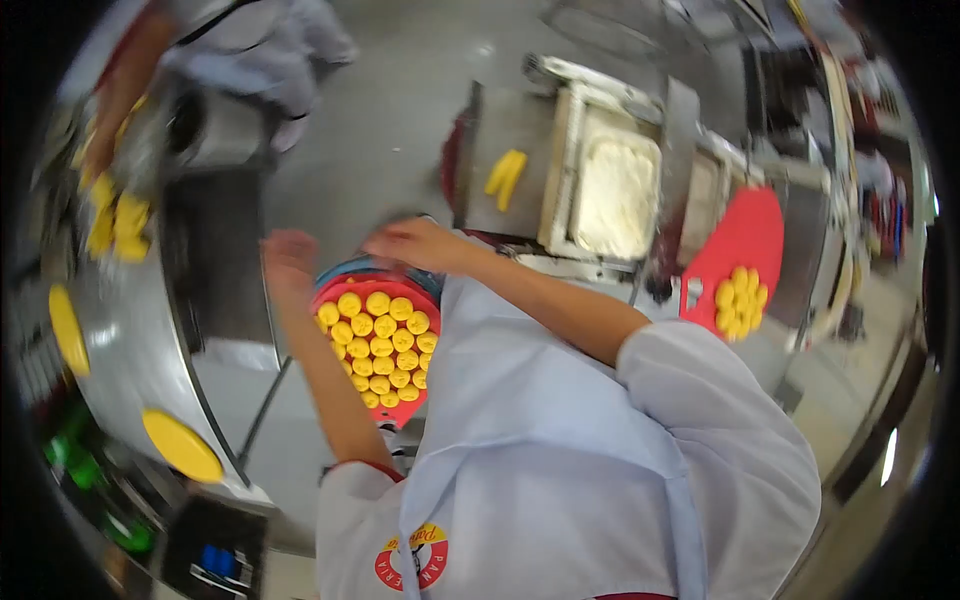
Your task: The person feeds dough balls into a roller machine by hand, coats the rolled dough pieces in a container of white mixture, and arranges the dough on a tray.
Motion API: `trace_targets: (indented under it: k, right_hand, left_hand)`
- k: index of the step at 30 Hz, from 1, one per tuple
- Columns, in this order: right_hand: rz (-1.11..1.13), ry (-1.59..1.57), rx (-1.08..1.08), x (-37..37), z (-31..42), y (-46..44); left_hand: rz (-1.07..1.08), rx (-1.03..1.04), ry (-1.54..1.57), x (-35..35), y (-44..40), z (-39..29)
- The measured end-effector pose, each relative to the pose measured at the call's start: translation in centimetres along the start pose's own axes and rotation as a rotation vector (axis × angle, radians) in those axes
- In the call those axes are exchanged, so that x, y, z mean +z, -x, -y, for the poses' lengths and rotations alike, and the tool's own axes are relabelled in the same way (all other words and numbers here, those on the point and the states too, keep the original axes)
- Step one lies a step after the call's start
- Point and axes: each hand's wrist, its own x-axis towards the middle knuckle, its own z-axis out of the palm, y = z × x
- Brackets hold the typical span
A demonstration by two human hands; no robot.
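A red rounded board (412, 412) beside my body carries many yellow dough balls (381, 347) in close rows. Over its far left edge is my left hand (290, 253), smeared by motion, so its fingers cannot be made out. My right hand (408, 244) hovers near the far edge of the board, fingers loosely apart, and I see nothing held in it. Some blue edging (358, 266) shows beyond the board's far rim.
On the right are a tub of pale dough (615, 195) and another red board (742, 235) with yellow balls. Two yellow strips (507, 178) lie on a metal surface. A steel table (150, 330) curves along the left; a co-worker (245, 45) stands at its far end.
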Motion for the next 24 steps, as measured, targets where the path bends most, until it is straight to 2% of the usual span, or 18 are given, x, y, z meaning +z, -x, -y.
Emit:
trace_targets:
  k: [1, 2, 3, 4, 5, 7, 9, 10, 12, 15, 16, 17, 18, 19, 20, 22, 24]
  right_hand:
    - [-0.132, -0.282, 0.103, -2.3, -3.6, 3.8]
    - [-0.339, -0.21, 0.171, -4.6, -7.1, 7.1]
    - [-0.37, -0.13, 0.34, -7.2, -8.8, 10.4]
    - [-0.482, -0.115, 0.374, -8.7, -10.7, 13.0]
    - [-0.537, -0.063, 0.388, -9.5, -10.0, 15.0]
    - [-0.638, -0.239, 0.338, -10.0, -10.0, 18.0]
    - [-0.763, -0.341, 0.294, -9.5, -10.2, 19.6]
    - [-0.829, -0.388, 0.268, -9.3, -10.4, 20.5]
    - [-0.814, -0.279, 0.284, -8.4, -10.7, 22.3]
    - [-0.845, -0.195, 0.197, -8.2, -11.7, 23.1]
    - [-0.862, -0.172, 0.148, -8.6, -11.9, 23.0]
    - [-0.905, -0.137, 0.087, -9.4, -11.2, 22.6]
    - [-0.943, -0.103, 0.028, -10.2, -10.1, 21.9]
    - [-0.996, -0.053, -0.02, -10.9, -8.5, 21.2]
    - [-1.039, -0.006, -0.07, -11.6, -7.4, 20.3]
    - [-0.962, -0.033, -0.233, -13.1, -8.1, 18.9]
    - [-0.992, 0.108, -0.261, -15.4, -9.2, 19.2]
  left_hand:
    - [-0.01, -0.092, -0.133, 3.8, 1.1, 6.5]
    - [-0.008, -0.187, -0.271, 7.9, 2.3, 13.0]
    - [0.007, -0.281, -0.403, 12.1, 3.6, 19.4]
    - [0.173, -0.272, -0.953, 16.2, 3.9, 22.7]
    - [0.264, -0.172, -1.101, 19.7, 3.6, 25.5]
    - [0.153, 0.233, -1.409, 24.2, 0.6, 30.3]
    - [0.007, 0.315, -1.691, 25.5, -5.0, 35.4]
    - [0.016, 0.303, -1.779, 25.5, -6.6, 37.0]
    - [0.04, 0.286, -1.947, 25.7, -8.8, 38.7]
    - [0.283, -0.172, -1.688, 26.3, -10.4, 37.0]
    - [0.186, -0.129, -1.658, 25.9, -10.1, 37.0]
    - [0.195, -0.079, -1.509, 23.0, -10.4, 37.5]
    - [0.104, -0.108, -1.295, 24.4, -8.0, 35.4]
    - [0.051, -0.182, -1.261, 26.5, -5.2, 33.1]
    - [0.055, -0.307, -0.991, 28.2, -2.7, 30.9]
    - [0.057, -0.519, -0.427, 31.9, 1.6, 27.9]
    - [0.105, -0.579, -0.252, 38.6, 6.1, 26.1]
